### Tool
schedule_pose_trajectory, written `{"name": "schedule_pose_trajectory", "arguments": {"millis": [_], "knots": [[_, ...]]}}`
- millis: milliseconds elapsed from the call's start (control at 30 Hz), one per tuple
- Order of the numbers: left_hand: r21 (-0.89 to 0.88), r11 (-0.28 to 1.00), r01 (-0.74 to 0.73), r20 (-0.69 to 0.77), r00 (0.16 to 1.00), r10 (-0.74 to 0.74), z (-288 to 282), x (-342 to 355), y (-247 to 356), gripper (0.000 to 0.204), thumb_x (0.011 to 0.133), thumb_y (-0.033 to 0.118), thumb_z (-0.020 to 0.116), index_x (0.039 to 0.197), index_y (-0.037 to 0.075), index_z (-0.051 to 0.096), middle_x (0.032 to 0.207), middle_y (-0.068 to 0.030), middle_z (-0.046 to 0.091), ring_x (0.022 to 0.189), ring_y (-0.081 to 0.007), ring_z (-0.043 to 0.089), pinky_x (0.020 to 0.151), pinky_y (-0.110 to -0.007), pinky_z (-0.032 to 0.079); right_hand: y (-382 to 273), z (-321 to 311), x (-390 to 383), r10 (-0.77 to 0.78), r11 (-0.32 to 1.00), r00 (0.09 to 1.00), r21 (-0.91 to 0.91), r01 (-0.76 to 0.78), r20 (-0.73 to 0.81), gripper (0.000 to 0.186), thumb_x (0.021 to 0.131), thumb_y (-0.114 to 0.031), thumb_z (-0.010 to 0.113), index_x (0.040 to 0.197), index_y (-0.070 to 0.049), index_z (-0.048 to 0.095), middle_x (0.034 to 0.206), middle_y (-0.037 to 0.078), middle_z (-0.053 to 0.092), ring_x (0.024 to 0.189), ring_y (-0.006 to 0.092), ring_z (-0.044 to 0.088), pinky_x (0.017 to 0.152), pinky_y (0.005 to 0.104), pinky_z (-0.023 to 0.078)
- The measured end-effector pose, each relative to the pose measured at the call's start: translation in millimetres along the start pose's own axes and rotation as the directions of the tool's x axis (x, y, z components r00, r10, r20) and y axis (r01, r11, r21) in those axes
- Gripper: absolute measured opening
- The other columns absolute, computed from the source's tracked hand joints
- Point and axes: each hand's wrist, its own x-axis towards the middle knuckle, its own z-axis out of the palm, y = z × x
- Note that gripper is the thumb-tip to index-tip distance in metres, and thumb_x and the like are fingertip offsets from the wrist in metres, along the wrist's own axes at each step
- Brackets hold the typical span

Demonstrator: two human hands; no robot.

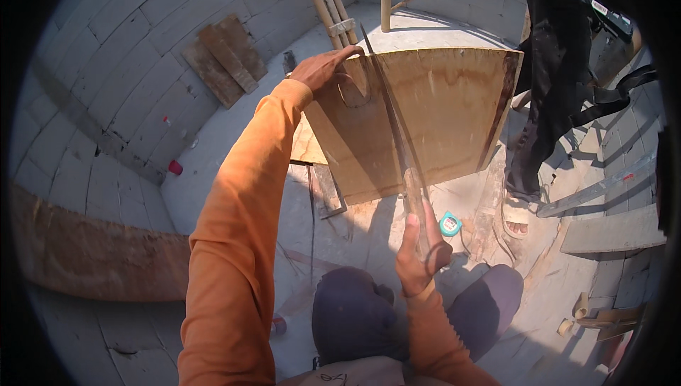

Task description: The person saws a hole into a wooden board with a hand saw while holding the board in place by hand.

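A brown plywood panel [454,116] stands tilted in front of me, with a darker strip down its right end. My left hand [323,73] grips its top left corner, fingers bent over the edge. In my right hand [423,255] is a handsaw [393,116], held by its wooden handle below the panel. The narrow blade points up and away, crossing in front of the panel, and its tip reaches past the top edge. Whether the teeth touch the wood I cannot tell. A teal tape measure [450,224] lies on the floor, right of the handle.
A person in black trousers [546,88] stands close on the right, a sandalled foot [517,219] near the panel. Bamboo poles [326,0] rise behind it. Wood boards [223,60] lean on the left block wall [92,67]. A metal bar [603,186] lies right; a red cup [175,167] sits left.
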Motion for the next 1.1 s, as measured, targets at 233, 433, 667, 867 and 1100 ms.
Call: {"name": "schedule_pose_trajectory", "arguments": {"millis": [233, 433, 667, 867, 1100], "knots": [[-0.006, 0.999, -0.036, -0.037, 0.999, 0.036, 8, 4, -9, 0.057, 0.094, 0.018, 0.071, 0.145, 0.023, 0.045, 0.134, -0.0157, 0.065, 0.122, -0.04, 0.061, 0.1, -0.048, 0.05, 5, 6, 0, -0.132, 0.991, 0.991, 0.015, 0.132, -0.027, 0.037, 0.095, -0.012, 0.068, 0.127, 0.007, 0.066, 0.096, 0.021, 0.076, 0.084, 0.0261, 0.077, 0.076, 0.0326, 0.058], [-0.002, 0.999, -0.035, -0.044, 0.998, 0.035, 9, 7, -12, 0.055, 0.095, 0.015, 0.069, 0.145, 0.025, 0.046, 0.132, -0.0153, 0.066, 0.122, -0.0384, 0.062, 0.1, -0.046, 0.051, 6, 5, -7, -0.16, 0.987, 0.986, -0.009, 0.16, -0.047, 0.03, 0.096, -0.007, 0.066, 0.122, 0.008, 0.068, 0.098, 0.02, 0.076, 0.083, 0.0247, 0.076, 0.077, 0.0319, 0.056], [0.023, 0.999, -0.04, -0.052, 0.998, 0.041, 14, 9, -21, 0.055, 0.096, 0.018, 0.069, 0.145, 0.024, 0.045, 0.135, -0.0143, 0.064, 0.121, -0.0387, 0.062, 0.098, -0.047, 0.052, 12, 8, -3, -0.222, 0.975, 0.973, 0.002, 0.223, -0.06, 0.035, 0.091, -0.005, 0.071, 0.122, 0.01, 0.068, 0.095, 0.022, 0.077, 0.081, 0.0293, 0.078, 0.075, 0.033, 0.059], [0.054, 0.998, -0.018, -0.063, 0.998, 0.022, 12, 7, -9, 0.057, 0.095, 0.022, 0.07, 0.145, 0.026, 0.045, 0.135, -0.0135, 0.064, 0.119, -0.0405, 0.064, 0.094, -0.048, 0.053, 18, -1, -6, -0.225, 0.973, 0.973, 0.03, 0.227, -0.051, 0.034, 0.09, -0.001, 0.07, 0.122, 0.01, 0.068, 0.096, 0.022, 0.077, 0.082, 0.0279, 0.078, 0.074, 0.0316, 0.059], [0.082, 0.996, -0.028, -0.083, 0.996, 0.035, 12, 1, -5, 0.057, 0.094, 0.025, 0.07, 0.145, 0.028, 0.045, 0.134, -0.0136, 0.065, 0.117, -0.041, 0.065, 0.093, -0.049, 0.053, 11, 9, 10, -0.185, 0.981, 0.982, 0.049, 0.188, -0.046, 0.035, 0.088, 0.0, 0.072, 0.122, 0.01, 0.068, 0.088, 0.022, 0.076, 0.077, 0.0264, 0.078, 0.068, 0.0306, 0.058]]}}
